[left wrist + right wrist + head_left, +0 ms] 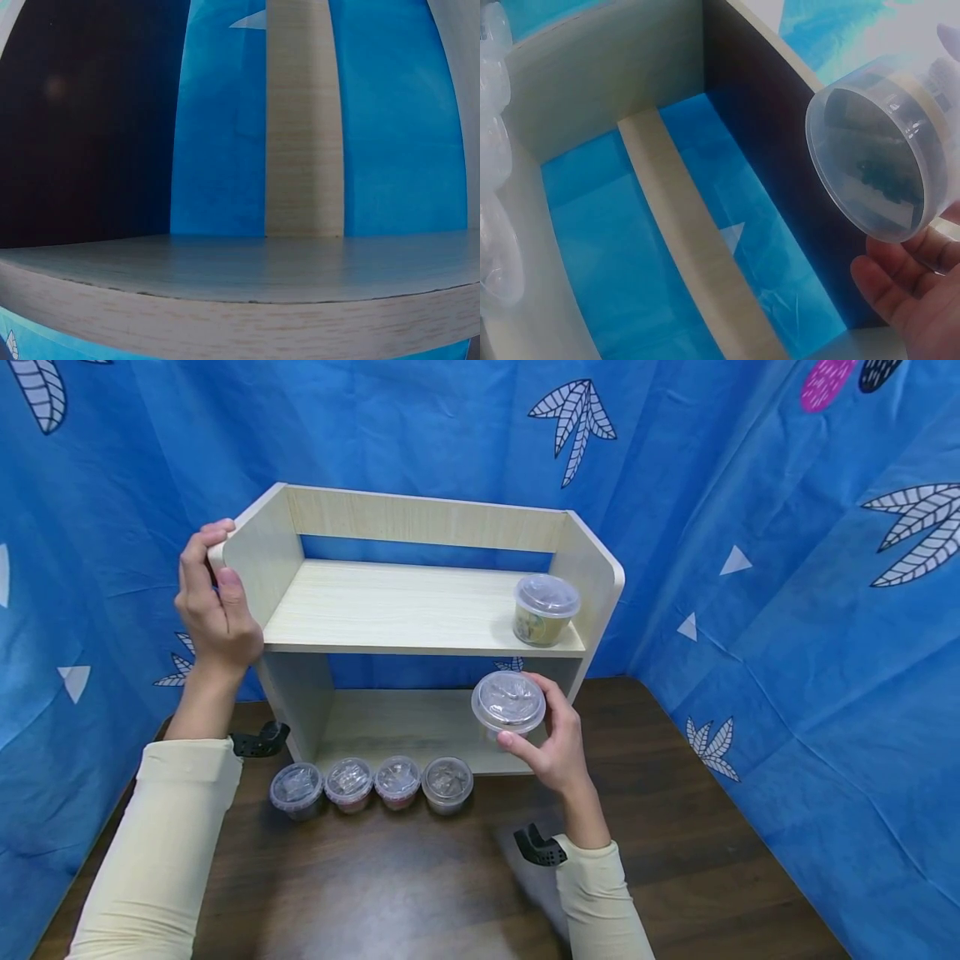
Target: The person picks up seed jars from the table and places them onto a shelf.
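My right hand [558, 739] holds a round, clear plastic cup [508, 706] with a transparent lid, thumb on the near side and fingers round the far side. It is in front of the lower compartment of a pale wooden two-tier shelf [420, 610]. In the right wrist view, the cup's round end [874, 165] and curled fingers [900, 277] show. My left hand [217, 610] grips the front edge of the shelf's left side panel. On the upper board, at its right end, stands another lidded cup [545, 610] with yellowish-green contents.
Several lidded cups [349, 783] line up on the dark wooden table [390, 893] before the shelf's lower left front. The shelf's right side panel [596, 577] rises beside the upper cup. Blue patterned cloth [450, 427] hangs behind and along the sides.
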Demonstrator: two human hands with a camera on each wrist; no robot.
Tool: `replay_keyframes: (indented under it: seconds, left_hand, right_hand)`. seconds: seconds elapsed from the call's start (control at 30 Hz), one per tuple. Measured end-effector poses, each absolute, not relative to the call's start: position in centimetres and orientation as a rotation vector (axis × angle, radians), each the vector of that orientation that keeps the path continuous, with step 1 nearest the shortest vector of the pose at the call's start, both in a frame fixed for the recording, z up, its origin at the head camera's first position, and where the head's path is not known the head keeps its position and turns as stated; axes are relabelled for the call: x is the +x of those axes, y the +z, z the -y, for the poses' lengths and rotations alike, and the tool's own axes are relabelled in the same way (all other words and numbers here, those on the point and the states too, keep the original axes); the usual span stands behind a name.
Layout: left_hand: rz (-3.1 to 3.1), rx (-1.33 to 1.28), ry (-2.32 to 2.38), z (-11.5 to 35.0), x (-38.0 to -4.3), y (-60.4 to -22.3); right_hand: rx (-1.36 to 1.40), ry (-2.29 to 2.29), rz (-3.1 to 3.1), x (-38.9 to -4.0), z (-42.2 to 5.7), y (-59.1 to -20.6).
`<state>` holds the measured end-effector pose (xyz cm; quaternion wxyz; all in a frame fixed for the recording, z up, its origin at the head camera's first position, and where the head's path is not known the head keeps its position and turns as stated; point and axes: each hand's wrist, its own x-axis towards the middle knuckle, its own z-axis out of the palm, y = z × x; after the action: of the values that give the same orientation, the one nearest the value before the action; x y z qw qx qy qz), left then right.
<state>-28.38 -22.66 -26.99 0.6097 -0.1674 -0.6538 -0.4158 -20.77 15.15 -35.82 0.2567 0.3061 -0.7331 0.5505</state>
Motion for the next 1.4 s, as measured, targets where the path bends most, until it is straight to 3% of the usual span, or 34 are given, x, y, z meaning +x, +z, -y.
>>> replay_keyframes:
  seconds: [1.4]
  left_hand:
    - [1.515,-0.377,-0.965,22.5,-28.5,-26.9]
  right_hand:
    - [0.776,1.492,1.92,-21.3,-14.5,-33.8]
